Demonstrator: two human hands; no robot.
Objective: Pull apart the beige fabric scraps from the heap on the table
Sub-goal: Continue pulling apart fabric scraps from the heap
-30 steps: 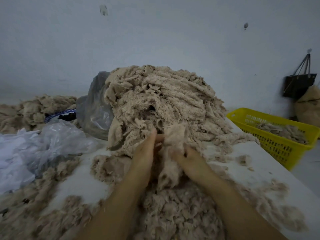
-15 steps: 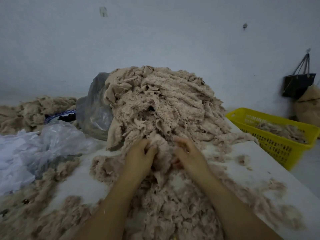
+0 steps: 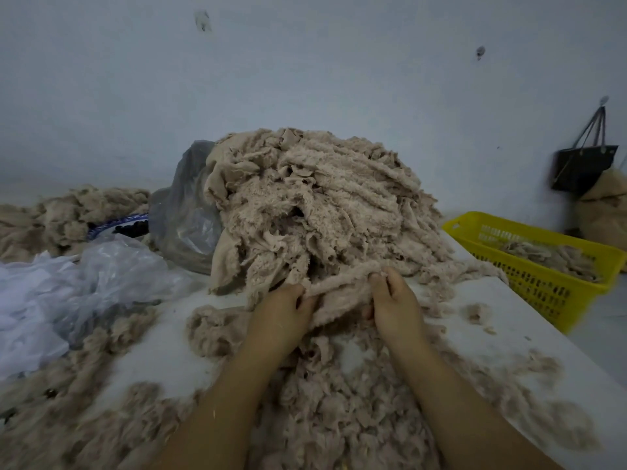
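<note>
Scrap sorting at the desk (image 3: pixel 515 320): a person's left hand (image 3: pixel 281 310) and right hand (image 3: pixel 395 305) stretch a fleecy beige strip (image 3: pixel 341 288) between them at the foot of the heap (image 3: pixel 322 205). Each hand is closed on one end of the strip, fingers curled into the pile.

A second ago the hands were nearly touching around a bunched, upright piece. Half a second ago both were dug into the base of the heap. Now they stand apart, with the fabric drawn across the gap. That suggests one scrap is being teased free and the pull is under way rather than finished. With the heap this tall, most of the job appears to lie ahead. Loose scraps (image 3: pixel 339 418) cover the desk around and between the forearms.

Much stays unclear in the dim light. The fingertips are sunk in the fleece, so how much fabric each hand holds cannot be told. Nor is it plain whether the strip's upper edge is joined to the heap or merely lies against it. A grey plastic bag (image 3: pixel 183 215) is partly hidden behind the heap's left flank. The yellow basket (image 3: pixel 543 293) to the right, with some scraps inside, is cut off by the frame edge.
</note>
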